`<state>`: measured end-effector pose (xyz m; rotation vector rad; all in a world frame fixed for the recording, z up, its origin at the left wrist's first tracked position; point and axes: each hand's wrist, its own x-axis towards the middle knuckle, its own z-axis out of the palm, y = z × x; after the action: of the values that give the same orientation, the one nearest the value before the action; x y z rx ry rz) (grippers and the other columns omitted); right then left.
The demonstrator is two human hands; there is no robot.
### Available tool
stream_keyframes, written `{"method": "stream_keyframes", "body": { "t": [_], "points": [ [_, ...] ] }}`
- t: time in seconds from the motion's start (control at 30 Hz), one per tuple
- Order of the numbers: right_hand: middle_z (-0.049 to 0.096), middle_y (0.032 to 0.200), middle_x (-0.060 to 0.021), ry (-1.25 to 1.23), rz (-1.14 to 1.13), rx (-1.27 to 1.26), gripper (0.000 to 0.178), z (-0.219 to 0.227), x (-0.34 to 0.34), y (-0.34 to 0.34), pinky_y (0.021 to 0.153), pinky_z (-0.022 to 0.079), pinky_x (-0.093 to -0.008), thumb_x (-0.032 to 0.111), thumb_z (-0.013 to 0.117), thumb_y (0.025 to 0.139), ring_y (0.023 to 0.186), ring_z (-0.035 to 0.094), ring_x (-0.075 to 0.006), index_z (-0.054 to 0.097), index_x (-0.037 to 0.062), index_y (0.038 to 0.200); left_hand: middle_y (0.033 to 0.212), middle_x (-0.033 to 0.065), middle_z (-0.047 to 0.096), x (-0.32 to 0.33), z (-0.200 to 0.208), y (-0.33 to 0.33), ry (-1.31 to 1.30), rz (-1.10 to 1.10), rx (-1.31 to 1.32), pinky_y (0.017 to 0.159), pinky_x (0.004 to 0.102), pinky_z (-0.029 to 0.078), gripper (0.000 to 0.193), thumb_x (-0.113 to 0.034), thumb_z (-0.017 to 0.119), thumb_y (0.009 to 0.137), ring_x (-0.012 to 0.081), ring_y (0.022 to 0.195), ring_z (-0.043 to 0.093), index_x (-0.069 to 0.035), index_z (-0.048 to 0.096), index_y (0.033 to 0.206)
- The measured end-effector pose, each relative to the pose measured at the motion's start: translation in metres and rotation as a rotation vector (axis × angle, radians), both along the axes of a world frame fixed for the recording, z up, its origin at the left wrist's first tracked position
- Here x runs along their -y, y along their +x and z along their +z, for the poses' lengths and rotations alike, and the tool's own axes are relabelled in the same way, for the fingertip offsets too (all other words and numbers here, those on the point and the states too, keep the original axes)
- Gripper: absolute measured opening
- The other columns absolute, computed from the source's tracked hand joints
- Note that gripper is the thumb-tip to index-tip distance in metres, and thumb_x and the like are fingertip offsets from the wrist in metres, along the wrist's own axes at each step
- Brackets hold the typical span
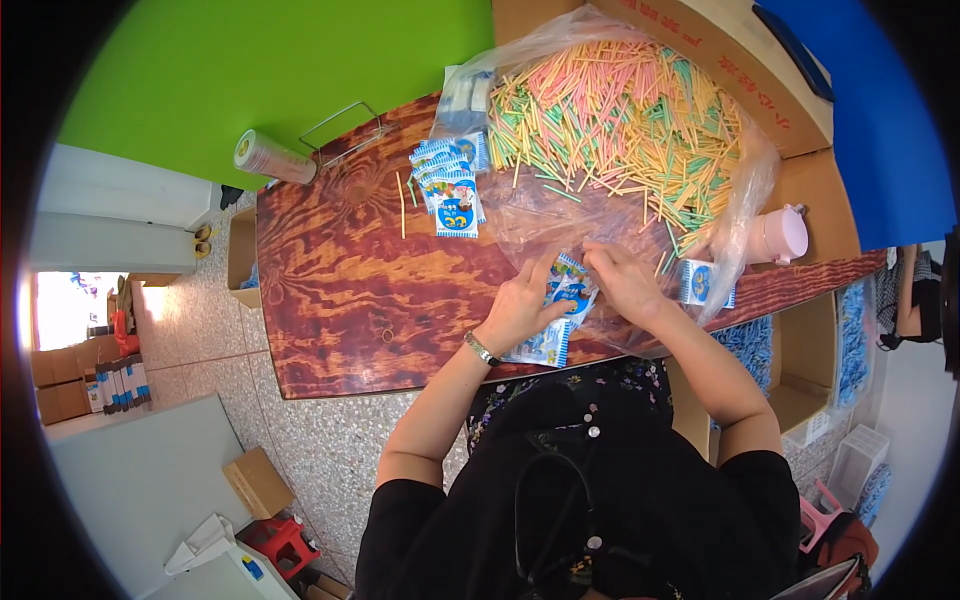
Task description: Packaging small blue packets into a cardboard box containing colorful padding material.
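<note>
Near the front edge of the table, my left hand (517, 312) grips a small blue-and-white printed packet (572, 287) between thumb and fingers. My right hand (627, 287) is closed at the packet's upper right edge; its fingertips partly hide what they pinch. More flat packets (540, 345) lie under my left wrist, by the table edge. Beyond both hands spreads a large heap of thin pastel sticks (620, 120), pink, yellow and green, on clear plastic sheeting (540, 215). A fanned stack of the same packets (455, 200) lies to the left of the heap.
A cardboard box wall (740, 75) backs the heap. At right stand a pink cup (778, 236) and another packet (700, 283). Stacked cups (272, 158) and a wire rack (345, 125) are far left. Open cartons (808, 355) with blue packets sit below the table's right side.
</note>
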<state>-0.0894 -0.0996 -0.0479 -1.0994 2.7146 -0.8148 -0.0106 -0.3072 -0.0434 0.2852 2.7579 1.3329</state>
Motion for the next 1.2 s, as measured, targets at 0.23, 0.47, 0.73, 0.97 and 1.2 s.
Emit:
{"method": "stream_keyframes", "body": {
  "t": [0.23,0.47,0.73,0.97,1.2],
  "points": [
    [0.065,0.097,-0.0131,-0.309,0.121,0.113,0.023,0.054,0.008,-0.006,0.073,0.051,-0.0394,0.008,0.064,0.087,0.088,0.064,-0.0312,0.057,0.0067,0.109,0.082,0.0145,0.065,0.002,0.002,-0.015,0.067,-0.007,-0.103,0.058,0.0354,0.050,0.029,-0.022,0.072,0.084,0.0229,0.072,0.066,0.001,0.066,0.101],
    [0.064,0.077,-0.0133,-0.364,-0.088,0.500,0.017,0.070,0.012,-0.004,0.064,0.048,-0.0337,0.015,0.066,0.086,0.069,0.065,-0.0244,0.064,0.0046,0.099,0.081,0.0018,0.068,-0.005,0.000,-0.017,0.507,0.177,0.176,0.065,0.0216,0.051,0.008,-0.006,0.069,0.088,0.0051,0.074,0.061,0.002,0.067,0.089],
    [0.068,0.095,-0.0155,-0.280,0.000,0.433,0.029,0.071,-0.020,-0.040,0.068,0.052,-0.0343,0.011,0.068,0.084,0.081,0.067,-0.0278,0.063,0.0060,0.111,0.074,-0.0022,0.062,-0.020,0.013,-0.025,0.453,0.285,0.157,0.055,0.0195,0.044,0.012,-0.007,0.073,0.085,0.0018,0.066,0.054,-0.001,0.064,0.087],
    [0.056,0.099,-0.0112,0.616,-0.024,-0.363,0.021,0.043,-0.102,-0.135,0.086,0.051,-0.0384,0.005,0.055,0.080,0.103,0.057,-0.0295,0.059,0.0056,0.101,0.072,-0.0042,0.059,-0.023,0.005,-0.028,0.539,0.269,0.147,0.053,0.0184,0.042,0.017,-0.010,0.078,0.080,0.0009,0.062,0.050,-0.002,0.064,0.086],
    [0.053,0.101,-0.0085,0.722,0.017,-0.467,0.017,0.021,-0.088,-0.137,0.089,0.045,-0.0407,0.009,0.053,0.082,0.106,0.052,-0.0244,0.058,0.0079,0.098,0.080,-0.0007,0.064,-0.024,-0.018,-0.023,0.498,0.192,0.145,0.058,0.0198,0.048,0.017,-0.009,0.076,0.082,0.0031,0.068,0.059,-0.002,0.064,0.092]
  ]
}}
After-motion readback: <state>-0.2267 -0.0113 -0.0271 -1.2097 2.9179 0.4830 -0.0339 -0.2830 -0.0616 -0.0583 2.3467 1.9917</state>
